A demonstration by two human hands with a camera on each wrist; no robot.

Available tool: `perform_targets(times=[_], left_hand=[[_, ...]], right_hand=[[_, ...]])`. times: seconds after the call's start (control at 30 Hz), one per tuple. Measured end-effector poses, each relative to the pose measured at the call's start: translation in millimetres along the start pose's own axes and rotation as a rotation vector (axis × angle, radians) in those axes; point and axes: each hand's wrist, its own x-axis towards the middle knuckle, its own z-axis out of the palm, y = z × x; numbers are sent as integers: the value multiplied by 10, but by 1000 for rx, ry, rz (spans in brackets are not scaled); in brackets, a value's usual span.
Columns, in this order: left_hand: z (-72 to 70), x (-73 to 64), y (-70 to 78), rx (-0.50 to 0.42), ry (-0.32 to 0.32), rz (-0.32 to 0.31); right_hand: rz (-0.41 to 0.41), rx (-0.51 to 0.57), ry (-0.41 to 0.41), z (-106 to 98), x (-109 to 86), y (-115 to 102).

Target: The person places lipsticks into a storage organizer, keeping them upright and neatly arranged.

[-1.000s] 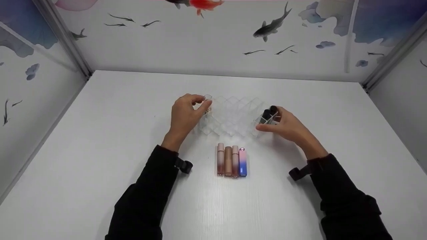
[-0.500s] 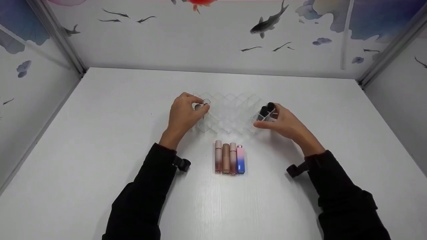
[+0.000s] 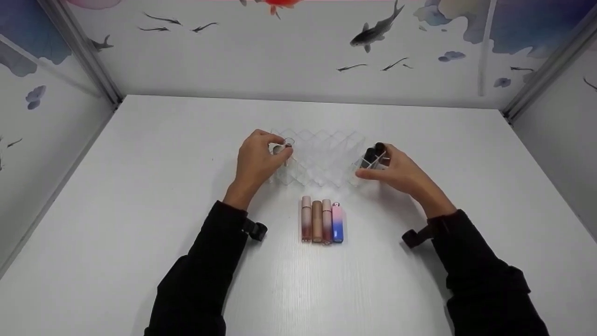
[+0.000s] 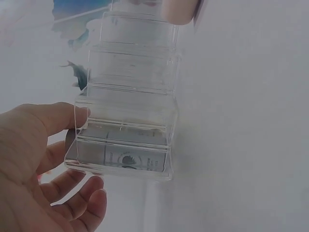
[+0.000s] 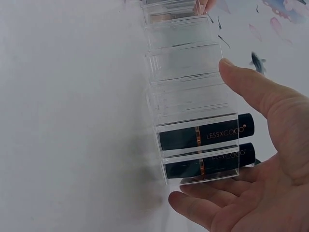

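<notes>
A clear acrylic lipstick organizer with diamond-shaped compartments stands mid-table. At its left end my left hand pinches a tube with a clear round top between thumb and forefinger, low at the compartments. In the left wrist view, a grey printed tube lies behind the clear wall of the endmost compartment, my thumb tip right at the rim. My right hand holds the organizer's right end, thumb along the edge. Two black lipsticks with gold bands sit in the compartments there, their ends sticking out.
In front of the organizer lie several lip tubes in a row: a pinkish lip gloss, a brown tube, another pinkish lip gloss and a pink-to-blue tube. Panels with printed fish surround the white table.
The clear-topped tube in my left hand has gone down a little toward the organizer, and a grey end now shows beside it. My right hand keeps its place on the organizer.
</notes>
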Motion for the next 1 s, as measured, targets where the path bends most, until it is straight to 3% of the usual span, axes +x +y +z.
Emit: perform_targets(times=[0.47,1.0], left_hand=[[4,4,15,-4,11,-8],[-42,-7,24,-31,-25,-8]], right_hand=[[9,0,-2,-8,-3,4],[-15,15,-4,2,-17,13]])
